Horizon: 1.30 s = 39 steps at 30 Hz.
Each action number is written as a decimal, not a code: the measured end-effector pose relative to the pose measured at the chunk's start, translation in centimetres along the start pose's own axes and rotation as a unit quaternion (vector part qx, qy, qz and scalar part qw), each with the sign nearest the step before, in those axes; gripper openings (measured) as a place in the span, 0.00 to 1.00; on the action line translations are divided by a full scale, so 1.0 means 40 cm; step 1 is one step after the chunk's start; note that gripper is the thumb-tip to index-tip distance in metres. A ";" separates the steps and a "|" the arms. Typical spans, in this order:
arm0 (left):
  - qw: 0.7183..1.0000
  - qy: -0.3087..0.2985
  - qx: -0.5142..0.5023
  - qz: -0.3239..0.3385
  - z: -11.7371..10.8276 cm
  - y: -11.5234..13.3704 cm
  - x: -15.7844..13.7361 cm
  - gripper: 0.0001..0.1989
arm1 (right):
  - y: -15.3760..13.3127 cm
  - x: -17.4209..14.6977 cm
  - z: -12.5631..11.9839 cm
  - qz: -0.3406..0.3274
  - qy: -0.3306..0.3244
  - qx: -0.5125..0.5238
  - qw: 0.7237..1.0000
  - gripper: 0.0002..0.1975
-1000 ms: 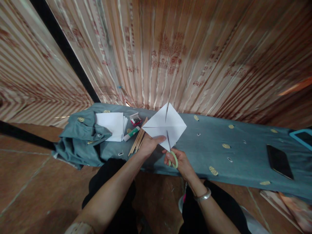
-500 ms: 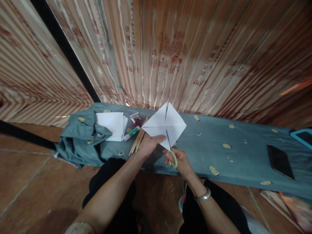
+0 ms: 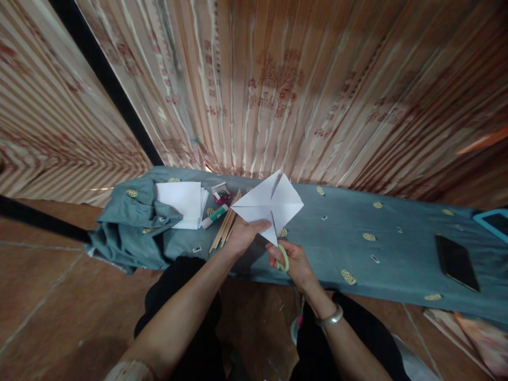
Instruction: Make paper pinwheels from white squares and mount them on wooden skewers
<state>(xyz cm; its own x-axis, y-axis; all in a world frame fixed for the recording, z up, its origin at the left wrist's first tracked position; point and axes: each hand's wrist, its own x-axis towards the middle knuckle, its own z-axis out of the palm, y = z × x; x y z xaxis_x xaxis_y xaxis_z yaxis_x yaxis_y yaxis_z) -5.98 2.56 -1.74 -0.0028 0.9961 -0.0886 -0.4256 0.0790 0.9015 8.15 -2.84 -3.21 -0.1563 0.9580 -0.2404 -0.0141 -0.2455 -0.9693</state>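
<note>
The one view comes from a camera on the person's head, looking forward and steeply down over the knees [image 3: 170, 280], so the forearms [image 3: 186, 312] enter from the bottom edge. It faces the long side of the bench [image 3: 408, 264], which crosses the view and slopes down toward the right; the curtain [image 3: 286, 106] behind fills the upper half. The left hand [image 3: 244, 235], right hand [image 3: 291, 262] and paper [image 3: 286, 203] sit near the middle, within arm's reach of the lens. Coverage is wide, taking in floor [image 3: 47, 296] below, while the right edge cuts off the tablet [image 3: 494, 222].
</note>
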 end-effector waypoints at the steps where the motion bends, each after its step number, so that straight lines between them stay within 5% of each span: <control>1: 1.000 -0.003 -0.001 0.002 0.000 0.000 -0.001 0.19 | 0.000 0.000 0.000 0.001 0.002 0.001 1.000 0.26; 8: 0.999 -0.028 -0.027 0.005 -0.013 0.011 0.010 0.17 | -0.005 -0.009 -0.013 0.024 -0.048 0.005 0.999 0.27; 14: 0.997 0.000 -0.077 -0.005 -0.040 0.015 0.037 0.21 | -0.028 -0.023 -0.094 0.058 -0.094 -0.048 0.993 0.27; 16: 0.996 0.007 -0.087 -0.009 -0.045 0.017 0.039 0.23 | -0.026 -0.021 -0.127 0.058 -0.056 -0.055 0.995 0.28; 19: 0.998 0.005 -0.061 -0.024 -0.050 0.016 0.034 0.23 | -0.013 -0.010 -0.167 0.010 0.094 -0.047 0.994 0.29; 24: 0.998 -0.048 -0.008 -0.048 -0.046 0.003 0.021 0.20 | -0.010 0.015 -0.204 -0.098 0.253 -0.067 0.960 0.29; 33: 0.978 -0.116 0.047 -0.166 -0.028 -0.031 -0.017 0.15 | -0.041 0.023 -0.203 -0.078 0.188 -0.032 0.979 0.25; 39: 0.969 -0.140 -0.068 -0.190 -0.017 -0.018 -0.022 0.24 | -0.026 0.028 -0.185 -0.064 0.226 0.028 0.972 0.26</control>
<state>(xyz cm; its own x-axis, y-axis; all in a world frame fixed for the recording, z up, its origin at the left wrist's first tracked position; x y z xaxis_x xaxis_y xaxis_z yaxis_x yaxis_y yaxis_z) -6.28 1.59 -2.58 0.4146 0.8697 -0.2678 -0.4637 0.4552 0.7601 15.30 -0.40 -2.85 0.2999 0.9452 -0.1293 -0.0601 -0.1166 -0.9914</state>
